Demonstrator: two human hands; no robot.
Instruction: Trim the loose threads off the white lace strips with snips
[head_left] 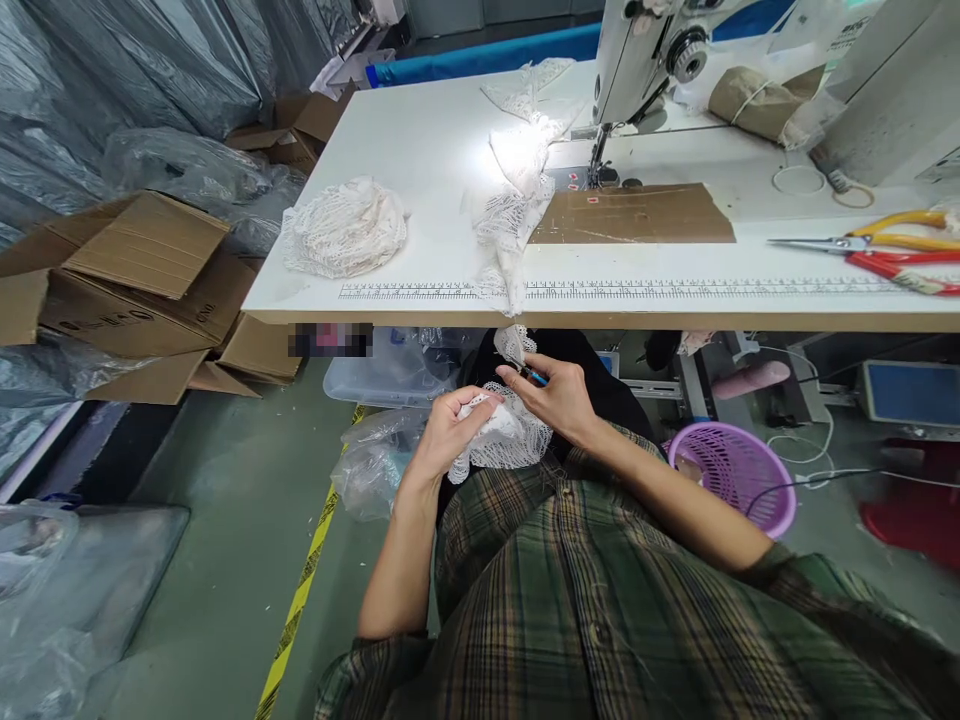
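Over my lap, my left hand (459, 425) is closed on a bunch of white lace fabric (517, 435). My right hand (559, 395) holds a small blue tool, seemingly thread snips (537, 377), mostly hidden by the fingers. Its dark tip points at the lace just below the table edge. From there a strip of white lace (506, 220) runs up over the table's front edge and across the top, left of the sewing machine needle. A folded pile of white lace (349, 228) lies on the left of the table.
The sewing machine (637, 60) stands over a brown cardboard strip (637, 215) on the white table (435, 150). Yellow and red-handled scissors (862, 243) lie at the right. Cardboard boxes (142, 270) sit left; a purple basket (731, 470) stands on the floor at right.
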